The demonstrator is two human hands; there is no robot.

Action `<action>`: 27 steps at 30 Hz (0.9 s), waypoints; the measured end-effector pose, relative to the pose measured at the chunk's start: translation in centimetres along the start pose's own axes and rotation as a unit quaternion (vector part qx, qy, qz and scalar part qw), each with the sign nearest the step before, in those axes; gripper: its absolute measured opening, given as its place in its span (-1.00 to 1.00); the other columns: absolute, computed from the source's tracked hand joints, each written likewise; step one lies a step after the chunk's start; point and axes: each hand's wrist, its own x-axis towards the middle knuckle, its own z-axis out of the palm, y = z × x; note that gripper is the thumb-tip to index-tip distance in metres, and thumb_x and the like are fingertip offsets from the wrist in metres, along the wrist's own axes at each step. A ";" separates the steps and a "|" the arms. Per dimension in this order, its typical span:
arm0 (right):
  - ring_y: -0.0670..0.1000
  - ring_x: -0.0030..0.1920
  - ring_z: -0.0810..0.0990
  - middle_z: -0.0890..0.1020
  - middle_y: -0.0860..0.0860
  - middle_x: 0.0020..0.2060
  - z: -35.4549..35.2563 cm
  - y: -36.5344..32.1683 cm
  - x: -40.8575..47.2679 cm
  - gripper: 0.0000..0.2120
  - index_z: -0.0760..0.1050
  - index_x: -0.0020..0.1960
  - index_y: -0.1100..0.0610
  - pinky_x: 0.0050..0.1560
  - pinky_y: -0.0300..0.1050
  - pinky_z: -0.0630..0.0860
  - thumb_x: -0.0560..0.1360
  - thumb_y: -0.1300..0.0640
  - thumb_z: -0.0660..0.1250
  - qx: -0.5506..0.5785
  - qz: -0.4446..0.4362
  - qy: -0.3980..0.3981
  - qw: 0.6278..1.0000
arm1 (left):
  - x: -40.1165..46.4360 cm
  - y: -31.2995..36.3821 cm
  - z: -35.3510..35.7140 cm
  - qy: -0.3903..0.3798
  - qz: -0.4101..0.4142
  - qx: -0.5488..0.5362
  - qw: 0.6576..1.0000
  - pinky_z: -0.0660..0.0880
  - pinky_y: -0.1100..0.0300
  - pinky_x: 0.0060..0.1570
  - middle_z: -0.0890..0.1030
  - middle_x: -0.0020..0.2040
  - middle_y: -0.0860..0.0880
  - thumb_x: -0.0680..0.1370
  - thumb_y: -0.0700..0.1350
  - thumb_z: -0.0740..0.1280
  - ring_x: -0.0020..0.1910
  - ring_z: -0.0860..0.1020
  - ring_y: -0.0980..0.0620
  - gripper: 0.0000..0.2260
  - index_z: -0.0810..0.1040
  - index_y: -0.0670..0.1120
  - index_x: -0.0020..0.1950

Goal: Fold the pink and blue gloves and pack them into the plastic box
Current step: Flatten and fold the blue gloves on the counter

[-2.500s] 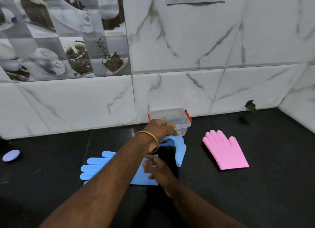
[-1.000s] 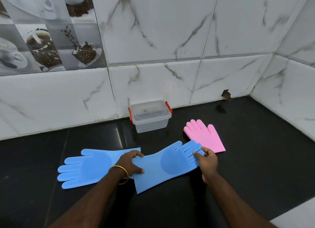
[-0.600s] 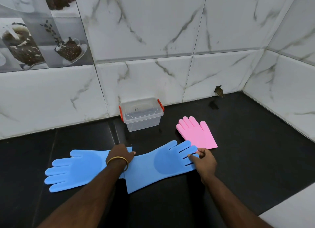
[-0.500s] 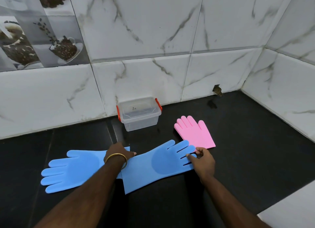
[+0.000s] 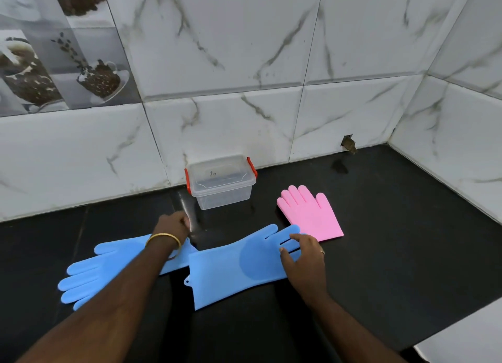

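Counter: black, glossy, running back to a white marble-tiled wall; the landmark for every entry below is the plastic box.
Plastic box: clear, with a clear lid on top and red clips at both ends; stands at the back of the counter, against the wall.
Pink glove: lies flat to the right of the box and a little nearer the person, fingers pointing toward the wall; unfolded.
Right blue glove: lies flat in front of the box, cuff toward the person, fingers pointing right toward the pink glove; its fingertips sit just beside the pink glove's near edge; unfolded.
Left blue glove: lies flat in front of the box and to its left, fingers pointing left; its cuff end meets the cuff of the other blue glove, passing under the left wrist.
Left hand: above the left blue glove's cuff, in front of the box; fingers curled inward; whether they pinch the glove edge cannot be told.
Bangle: gold, on the left wrist.
Right hand: rests on the finger end of the right blue glove; fingers relaxed and slightly spread, thumb lying on the glove's palm; a ring shows on one finger.
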 end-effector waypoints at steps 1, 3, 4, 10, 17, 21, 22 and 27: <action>0.01 0.21 0.48 0.54 -0.02 0.19 0.3 -0.3 -0.2 -0.63 0.51 0.23 0.05 0.16 -0.07 0.47 0.46 0.00 0.43 0.009 -0.003 -0.006 1.000 | -0.2 -0.2 -0.5 0.015 -0.009 0.008 1.000 0.52 0.06 0.04 0.61 -0.02 -0.28 0.49 -0.31 0.24 -0.02 0.59 -0.26 -0.82 0.57 -0.09 -0.15; 0.00 0.16 0.51 0.55 -0.02 0.15 1.0 -0.9 -0.6 -0.65 0.52 0.22 0.06 0.14 -0.07 0.51 0.46 0.03 0.44 0.023 -0.016 -0.018 0.999 | -0.8 -0.4 -1.2 0.068 -0.034 -0.002 0.997 0.47 0.05 0.12 0.56 0.06 -0.30 0.51 -0.19 0.30 0.06 0.56 -0.26 -0.87 0.62 -0.20 -0.05; -0.01 0.13 0.52 0.56 -0.02 0.13 1.2 -1.2 -0.9 -0.65 0.53 0.21 0.07 0.13 -0.05 0.52 0.45 0.05 0.45 0.032 -0.023 -0.024 0.999 | -1.2 -0.3 -1.5 0.085 -0.039 -0.014 0.995 0.46 0.05 0.16 0.52 0.08 -0.28 0.47 -0.13 0.38 0.05 0.55 -0.23 -0.84 0.61 -0.21 -0.04; -0.09 0.04 0.53 0.49 -0.11 0.10 3.3 -3.6 -2.6 -0.67 0.51 0.18 -0.02 0.07 -0.20 0.52 0.44 0.08 0.47 0.099 -0.049 -0.095 0.989 | -2.4 0.0 -4.5 0.130 -0.055 -0.073 0.987 0.44 0.10 0.13 0.30 0.28 -0.24 0.38 -0.31 0.43 -0.19 0.47 -0.08 -0.65 0.49 -0.19 0.14; -0.15 -0.04 0.59 0.49 -0.23 0.07 5.1 -7.2 -4.6 -0.68 0.46 0.12 -0.21 -0.12 -0.41 0.51 0.43 -0.06 0.47 0.116 -0.063 -0.240 0.962 | -1.6 1.4 -9.1 0.099 -0.040 -0.112 0.988 0.44 0.10 0.28 0.59 0.25 -0.16 0.45 -0.38 0.26 0.23 0.53 -0.16 -0.66 0.63 -0.18 0.17; -0.13 -0.06 0.61 0.53 -0.22 0.06 5.3 -8.9 -5.6 -0.75 0.50 0.06 -0.20 -0.09 -0.39 0.54 0.43 -0.08 0.47 0.133 -0.056 -0.299 0.943 | -1.9 2.3 -11.2 0.012 -0.078 -0.089 0.993 0.54 0.21 -0.31 0.64 0.09 -0.24 0.45 -0.33 0.40 -0.13 0.64 -0.12 -0.76 0.62 -0.30 0.11; -0.12 -0.05 0.62 0.55 -0.21 0.06 5.2 -9.3 -5.8 -0.76 0.51 0.05 -0.19 -0.05 -0.36 0.56 0.43 -0.08 0.47 0.139 -0.054 -0.314 0.938 | -2.2 2.7 -11.7 0.002 -0.080 -0.077 0.994 0.52 0.23 -0.39 0.67 -0.01 -0.25 0.42 -0.36 0.40 -0.27 0.63 -0.08 -0.80 0.63 -0.33 0.03; -0.12 -0.02 0.64 0.59 -0.21 0.06 4.8 -12.1 -6.8 -0.67 0.55 0.13 -0.14 0.01 -0.29 0.56 0.38 -0.12 0.49 0.163 -0.058 -0.398 0.901 | -3.4 5.2 -13.5 0.049 -0.039 -0.094 0.994 0.57 0.15 -0.51 0.62 -0.45 -0.23 0.36 -0.26 0.37 -0.56 0.61 -0.08 -0.87 0.56 -0.35 -0.24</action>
